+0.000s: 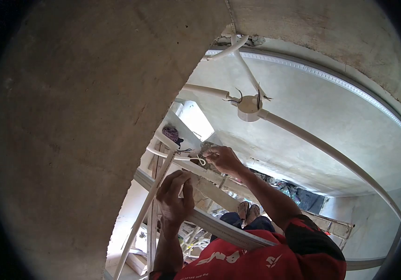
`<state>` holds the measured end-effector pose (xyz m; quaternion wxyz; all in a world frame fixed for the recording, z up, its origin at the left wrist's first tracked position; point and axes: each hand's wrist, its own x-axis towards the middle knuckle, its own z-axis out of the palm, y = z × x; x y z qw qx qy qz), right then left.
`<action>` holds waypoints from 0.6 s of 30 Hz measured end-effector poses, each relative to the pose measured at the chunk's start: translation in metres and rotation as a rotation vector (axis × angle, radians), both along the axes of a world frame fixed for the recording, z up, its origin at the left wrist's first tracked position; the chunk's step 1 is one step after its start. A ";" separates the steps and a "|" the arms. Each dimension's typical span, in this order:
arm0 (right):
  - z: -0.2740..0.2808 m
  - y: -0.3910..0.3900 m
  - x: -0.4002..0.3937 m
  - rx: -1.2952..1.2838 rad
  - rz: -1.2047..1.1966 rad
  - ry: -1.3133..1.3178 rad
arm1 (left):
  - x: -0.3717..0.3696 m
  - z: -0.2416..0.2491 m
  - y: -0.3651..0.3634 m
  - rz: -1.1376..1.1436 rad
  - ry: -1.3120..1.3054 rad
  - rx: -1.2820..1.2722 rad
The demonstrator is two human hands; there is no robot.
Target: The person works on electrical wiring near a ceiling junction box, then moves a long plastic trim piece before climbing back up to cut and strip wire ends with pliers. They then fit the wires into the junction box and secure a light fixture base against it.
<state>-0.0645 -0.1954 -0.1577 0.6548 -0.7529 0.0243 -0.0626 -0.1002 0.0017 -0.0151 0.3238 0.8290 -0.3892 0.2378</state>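
Note:
My left hand [176, 196] is raised with its fingers bent toward the thumb, beside a white conduit pipe [147, 205]. Whatever may be between those fingertips is hidden. Higher and to the right, my right hand [226, 161] is closed in a pinch, and I cannot make out what is in it. Just left of its fingertips, a thin white tube [182, 157] ends in a small loop. Dark wire ends [183, 150] stick out by the top of the conduit pipe.
A round white junction box [248, 109] with bare wires joins several conduits, including a long curved one [336, 147]. A metal rail [224, 228] crosses below my hands. Rough concrete [70, 130] fills the left. Planks [217, 193] and my feet [248, 211] are below.

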 end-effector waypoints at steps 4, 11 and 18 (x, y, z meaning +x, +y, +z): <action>-0.031 0.014 -0.004 -0.068 0.013 0.006 | 0.003 -0.003 0.004 0.083 0.140 -0.082; -0.027 0.026 -0.040 -0.645 0.539 0.051 | 0.006 0.001 0.003 0.059 0.320 -0.052; 0.037 -0.005 -0.093 -0.838 0.702 -0.018 | 0.008 0.005 -0.002 0.008 0.435 0.082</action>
